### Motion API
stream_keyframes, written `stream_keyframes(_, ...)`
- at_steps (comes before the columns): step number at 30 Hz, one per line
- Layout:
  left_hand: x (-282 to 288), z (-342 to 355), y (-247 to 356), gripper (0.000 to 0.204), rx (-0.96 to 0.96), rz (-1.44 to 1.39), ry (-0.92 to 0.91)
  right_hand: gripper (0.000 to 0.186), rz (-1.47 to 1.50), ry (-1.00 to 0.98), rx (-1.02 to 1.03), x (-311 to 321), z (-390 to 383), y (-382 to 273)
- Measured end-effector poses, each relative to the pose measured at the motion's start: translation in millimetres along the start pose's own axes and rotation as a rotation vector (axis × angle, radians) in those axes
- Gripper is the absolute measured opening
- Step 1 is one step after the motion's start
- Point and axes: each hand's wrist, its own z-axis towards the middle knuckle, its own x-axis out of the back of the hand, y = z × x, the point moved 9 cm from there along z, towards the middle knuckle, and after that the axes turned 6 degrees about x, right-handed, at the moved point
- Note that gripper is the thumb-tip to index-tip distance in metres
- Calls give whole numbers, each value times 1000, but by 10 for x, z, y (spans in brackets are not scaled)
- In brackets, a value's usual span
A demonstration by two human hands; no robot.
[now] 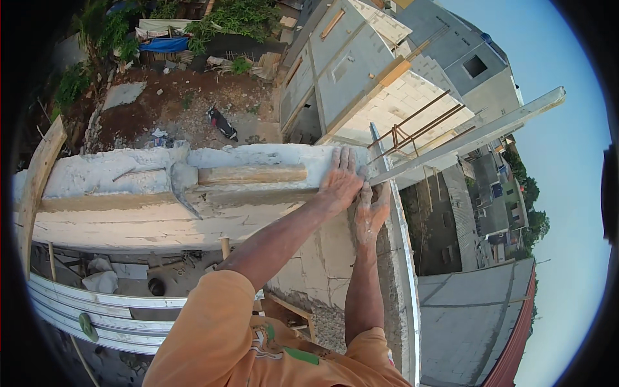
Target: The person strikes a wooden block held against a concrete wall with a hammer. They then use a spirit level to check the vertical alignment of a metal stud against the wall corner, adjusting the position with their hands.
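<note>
My left hand (343,178) lies on the rough top of a block wall (258,157), its fingers stretched toward the far edge. Beside it, my right hand (372,213) reaches up at the wall's corner, fingers and thumb extended and apart. Its fingertips are at the near end of a long grey bar (477,138) that slants out to the upper right; whether they bear on it is hard to see. Left of my hands, a wooden strip (253,174) lies along the wall top, beside a curved grey metal piece (182,187) hooked over the edge.
A long pale straight edge (405,277) runs down right of my arm. Rusty rebar (419,126) juts out beyond the corner. An upright board (40,187) and metal rails (109,316) stand left. Far below are a yard with a motorbike (222,124) and neighbouring block buildings (342,58).
</note>
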Motion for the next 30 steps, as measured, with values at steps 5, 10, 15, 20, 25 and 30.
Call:
stream_keyframes(5, 16, -8, -13, 54, -5, 44, -14, 41, 104, -48, 19, -12, -45, -33)
stream_keyframes(10, 18, 13, 14, 59, -9, 44, -6, 52, 10, 44, -119, 16, -554, 415)
stream_keyframes(15, 159, 4, 55, 75, -37, 29, -86, 39, 19, -110, -164, -339, -950, 809)
stream_keyframes(20, 171, -6, 69, 82, -52, 70, -97, 43, 83, -46, -208, -470, -961, 999)
stream_keyframes(25, 185, -33, 76, 79, -109, 22, -73, 43, -12, -17, -169, -530, -923, 1056)
stream_keyframes(30, 207, -21, 76, 67, -81, 31, -86, 41, -205, -17, -133, -517, -935, 1131)
